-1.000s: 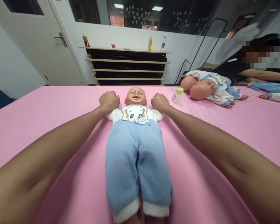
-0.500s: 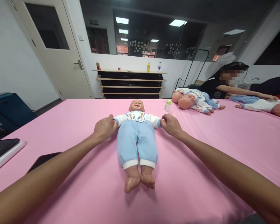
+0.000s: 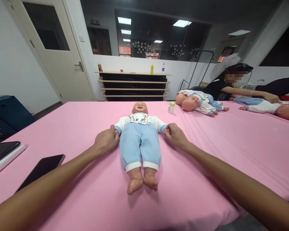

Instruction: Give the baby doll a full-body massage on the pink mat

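A baby doll [image 3: 140,141] lies on its back on the pink-covered table [image 3: 183,199], its feet toward me. It wears light blue trousers and a white top with an elephant face. My left hand [image 3: 106,139] is closed round the doll's hand at the left, just past the blue cuff. On the other side my right hand [image 3: 175,135] grips the doll's other hand, fingers curled over it. Both doll arms are spread out and angled slightly down. The doll's hands are mostly hidden by my fingers.
A small bottle with a green cap [image 3: 171,107] stands beyond my right hand. Two more dolls [image 3: 197,102] lie at the back right, where a co-worker [image 3: 227,83] handles another doll [image 3: 267,107]. A phone [image 3: 42,168] lies by my left forearm. Behind is a low shelf unit [image 3: 135,84].
Both my hands have moved down a little toward me, drawing the doll's arms lower. More of the phone shows beside my left forearm. The view has shifted slightly.
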Available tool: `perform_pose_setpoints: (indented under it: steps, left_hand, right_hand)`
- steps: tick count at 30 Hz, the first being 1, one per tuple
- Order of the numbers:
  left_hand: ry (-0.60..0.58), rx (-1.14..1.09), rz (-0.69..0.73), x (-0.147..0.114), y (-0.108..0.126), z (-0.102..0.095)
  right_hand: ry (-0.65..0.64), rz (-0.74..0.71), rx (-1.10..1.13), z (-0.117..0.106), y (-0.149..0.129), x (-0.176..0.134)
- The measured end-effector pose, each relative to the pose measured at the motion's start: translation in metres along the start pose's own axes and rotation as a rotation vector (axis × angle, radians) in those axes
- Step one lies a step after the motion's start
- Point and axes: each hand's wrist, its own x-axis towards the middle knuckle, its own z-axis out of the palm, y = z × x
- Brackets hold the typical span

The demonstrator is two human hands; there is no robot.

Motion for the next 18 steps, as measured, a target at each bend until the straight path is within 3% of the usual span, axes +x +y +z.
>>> perform_pose_setpoints:
  steps: [5,9,13,18]
  left_hand:
    - [0.083,0.034,-0.006,0.036,0.001,-0.032]
    - [0.161,0.045,-0.006,0.096,0.007,-0.041]
    - [0.197,0.035,-0.014,0.171,0.014,-0.018]
    - [0.027,0.017,-0.107,0.243,0.013,0.043]
  right_hand:
    - [0.2,-0.06,-0.001,-0.017,0.001,0.048]
    - [0.273,-0.031,-0.011,-0.009,0.003,0.11]
    - [0.231,0.128,-0.033,0.03,0.014,0.172]
    - [-0.089,0.264,-0.101,0.093,0.05,0.213]
